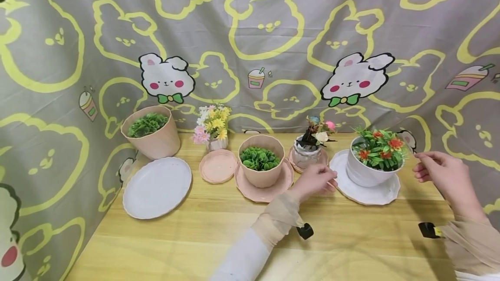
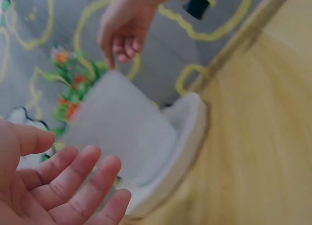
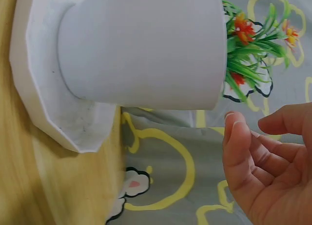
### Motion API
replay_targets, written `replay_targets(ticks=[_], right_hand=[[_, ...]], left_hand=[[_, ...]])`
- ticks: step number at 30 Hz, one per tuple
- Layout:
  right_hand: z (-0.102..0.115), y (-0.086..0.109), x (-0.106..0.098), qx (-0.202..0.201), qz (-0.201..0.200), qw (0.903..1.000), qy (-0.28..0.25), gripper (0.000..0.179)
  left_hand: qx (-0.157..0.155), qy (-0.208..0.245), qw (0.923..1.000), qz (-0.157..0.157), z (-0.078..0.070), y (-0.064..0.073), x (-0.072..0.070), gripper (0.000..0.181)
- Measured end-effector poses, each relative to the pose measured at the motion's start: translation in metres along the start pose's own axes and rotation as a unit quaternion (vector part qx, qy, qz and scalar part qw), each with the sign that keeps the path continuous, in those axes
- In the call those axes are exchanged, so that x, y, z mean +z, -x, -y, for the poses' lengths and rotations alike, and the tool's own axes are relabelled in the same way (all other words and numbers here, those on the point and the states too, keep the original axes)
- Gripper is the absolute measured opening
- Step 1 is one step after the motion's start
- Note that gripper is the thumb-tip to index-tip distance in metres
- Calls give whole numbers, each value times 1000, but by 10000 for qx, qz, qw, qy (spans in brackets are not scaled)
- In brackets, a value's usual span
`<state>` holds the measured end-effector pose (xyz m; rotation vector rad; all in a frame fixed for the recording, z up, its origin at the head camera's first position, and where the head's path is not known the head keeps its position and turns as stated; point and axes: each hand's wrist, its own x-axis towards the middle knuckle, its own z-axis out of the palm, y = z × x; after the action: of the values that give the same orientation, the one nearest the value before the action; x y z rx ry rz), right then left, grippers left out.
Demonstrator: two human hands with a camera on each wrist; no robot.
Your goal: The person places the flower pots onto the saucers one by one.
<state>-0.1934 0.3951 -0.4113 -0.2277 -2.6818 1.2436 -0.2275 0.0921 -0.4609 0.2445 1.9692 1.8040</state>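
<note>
A white flowerpot point(image 1: 365, 169) with orange flowers and green leaves point(image 1: 380, 148) stands upright on a white saucer point(image 1: 384, 192) with an angular rim. My left hand point(image 1: 316, 179) is left of this saucer, and in the left wrist view its fingers point(image 2: 80, 186) are spread and loosely bent, holding nothing. To the pot's right, my right hand point(image 1: 445, 172) hovers at rim height. The right wrist view shows its fingers point(image 3: 237, 144) loosely bent, with a gap between thumb and forefinger, just off the pot's rim.
Behind my left hand, a small whitish pot point(image 1: 306, 155) with artificial flowers sits on a pink saucer. A peach pot point(image 1: 261, 177) of greenery stands on another pink saucer point(image 1: 242, 185). Farther left are a bare pink saucer point(image 1: 218, 166), daisies point(image 1: 214, 125), a tilted peach pot point(image 1: 158, 138) and a white plate point(image 1: 156, 187).
</note>
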Motion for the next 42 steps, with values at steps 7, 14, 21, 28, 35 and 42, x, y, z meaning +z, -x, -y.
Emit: replay_targets(ticks=[7, 14, 21, 28, 35, 42], right_hand=[[12, 5, -8, 44, -262, 9995, -188, 26], [31, 10, -10, -9, -552, 9983, 190, 46], [48, 15, -10, -217, -795, 9952, 528, 49], [65, 17, -6, -458, -871, 9925, 722, 47], [78, 17, 2, -894, -886, 9907, 524, 40], [90, 15, 12, -1161, -811, 9888, 465, 36]], left_hand=[[559, -112, 9982, 173, -32, 23, -23, 29], [1168, 192, 9928, 202, -53, 55, -61, 44], [1504, 284, 9877, -308, -61, 84, -101, 43], [1564, 454, 9834, -803, -57, 104, -137, 45], [1762, 510, 9749, -1260, -52, 120, -169, 50], [1944, 529, 9666, -1586, -52, 133, -187, 53]])
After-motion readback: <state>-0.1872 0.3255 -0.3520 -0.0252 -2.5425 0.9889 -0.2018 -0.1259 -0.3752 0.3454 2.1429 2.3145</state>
